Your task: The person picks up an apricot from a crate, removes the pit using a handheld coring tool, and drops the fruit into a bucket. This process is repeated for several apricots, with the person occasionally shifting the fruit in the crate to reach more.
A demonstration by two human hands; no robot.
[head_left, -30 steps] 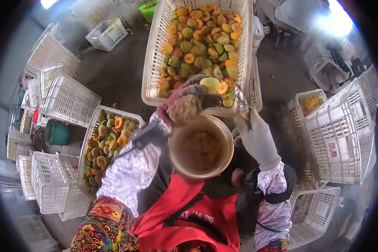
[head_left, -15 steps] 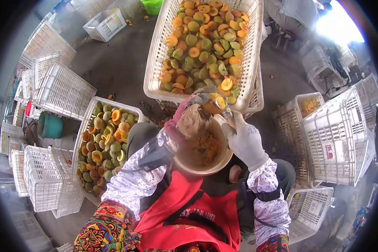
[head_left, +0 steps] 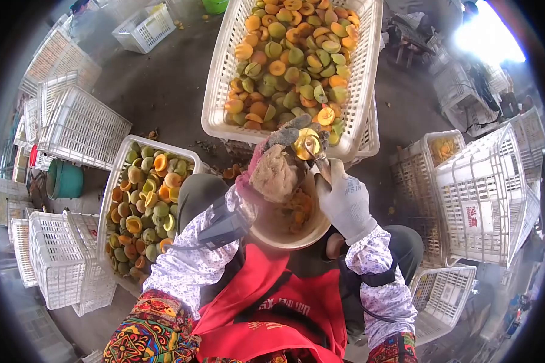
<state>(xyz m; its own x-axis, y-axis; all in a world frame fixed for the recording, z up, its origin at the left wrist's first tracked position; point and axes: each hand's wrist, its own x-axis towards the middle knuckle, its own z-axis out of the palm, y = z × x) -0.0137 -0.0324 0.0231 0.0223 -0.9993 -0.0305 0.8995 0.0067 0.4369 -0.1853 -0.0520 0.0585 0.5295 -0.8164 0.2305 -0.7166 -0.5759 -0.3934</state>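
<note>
A seated person (head_left: 272, 308) is facing away from me. Their gloved left hand (head_left: 272, 172) is closing snugly around a cut yellow fruit (head_left: 307, 145); their gloved right hand (head_left: 347, 202) is gripping a slim metal tool (head_left: 323, 167), its tip apparently touching the fruit's exposed face. Both hands are hovering above a pale bucket (head_left: 281, 245) holding orange scraps (head_left: 298, 212). One crate (head_left: 369, 72) of fruit pieces (head_left: 290, 57) is standing beyond, another crate (head_left: 184, 152) to the left. I'm judging that good work means bracing the fruit without squashing it, angling the tip away from the left fingers, and staying over the bucket.
</note>
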